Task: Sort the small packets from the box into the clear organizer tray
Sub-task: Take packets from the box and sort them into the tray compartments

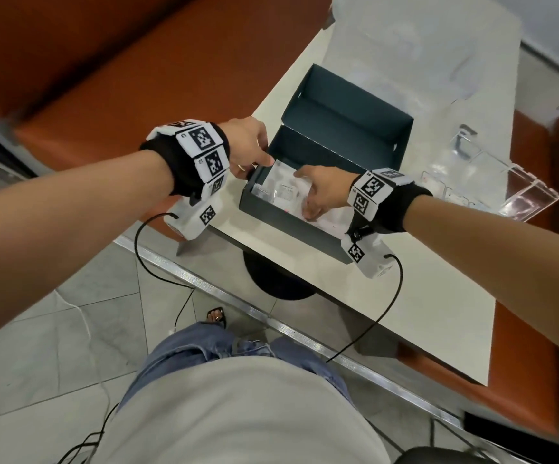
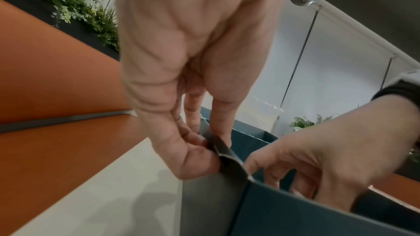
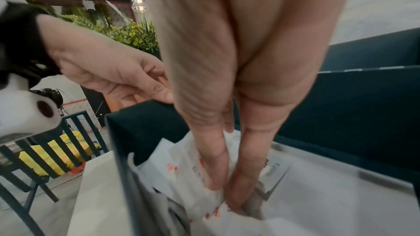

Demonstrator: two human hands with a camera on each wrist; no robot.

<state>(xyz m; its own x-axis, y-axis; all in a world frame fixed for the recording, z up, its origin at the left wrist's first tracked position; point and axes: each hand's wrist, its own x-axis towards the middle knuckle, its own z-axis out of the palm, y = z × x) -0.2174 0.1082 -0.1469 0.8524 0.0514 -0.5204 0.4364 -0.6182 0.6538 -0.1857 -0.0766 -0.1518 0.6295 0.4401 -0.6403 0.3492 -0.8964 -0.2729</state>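
Standing open near surface's left edge: dark box (image 1: 308, 229), corner flap pinched by left hand (image 1: 248, 147). White packets (image 1: 285, 189) piled inside box. Right hand (image 1: 321, 192) reached in, fingers (image 3: 216, 168) pressed among packets; grasp not discernible. Clear organizer tray (image 1: 492, 182) placed at surface's right edge.

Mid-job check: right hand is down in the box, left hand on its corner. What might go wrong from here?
1. The right hand digs into overlapping packets; several may lift together or spill.
2. The left hand pinches only a bent corner flap of the box, which sits by the table edge; a hard pull may shift it.
3. The tray is clear, so its dividers are hard to see.
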